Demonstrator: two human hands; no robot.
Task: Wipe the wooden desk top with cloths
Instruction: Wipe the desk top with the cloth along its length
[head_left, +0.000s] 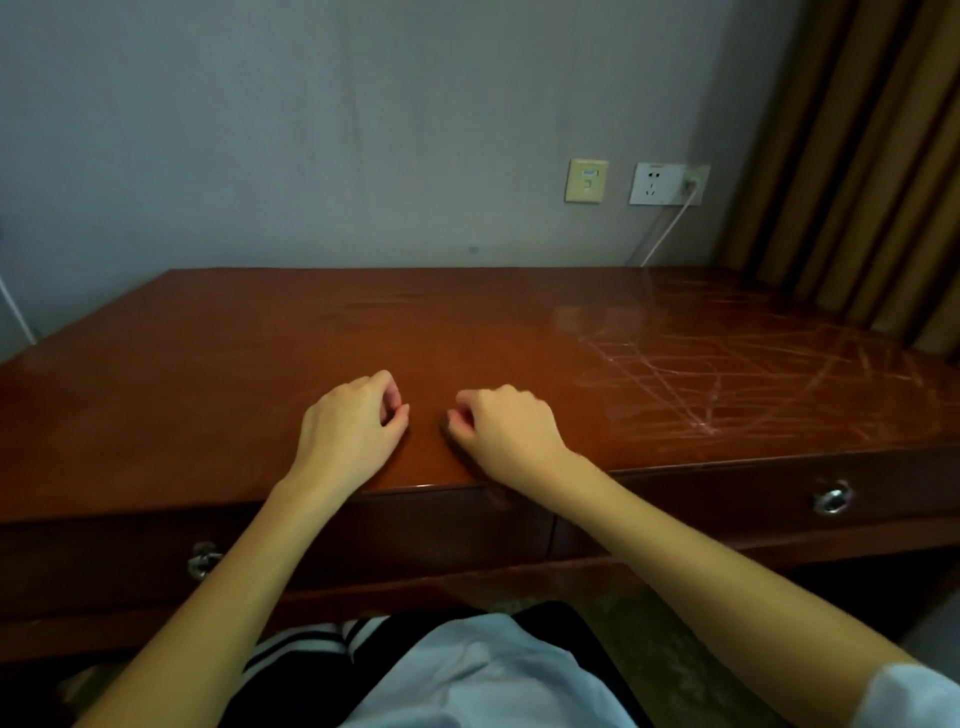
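Observation:
A reddish-brown wooden desk top (218, 374) fills the middle of the view, with pale scratches and streaks across its right part. My left hand (350, 431) rests near the front edge at the centre, fingers loosely curled, holding nothing. A short gap to its right, my right hand (506, 428) rests on the desk the same way, fingers loosely curled and empty. No cloth is in view.
Two drawers with metal ring pulls (832, 498) (203, 560) sit under the front edge. A grey wall stands behind the desk with a switch plate (586, 181) and a socket (667, 184) with a white cable. Brown curtains (862, 171) hang at the right.

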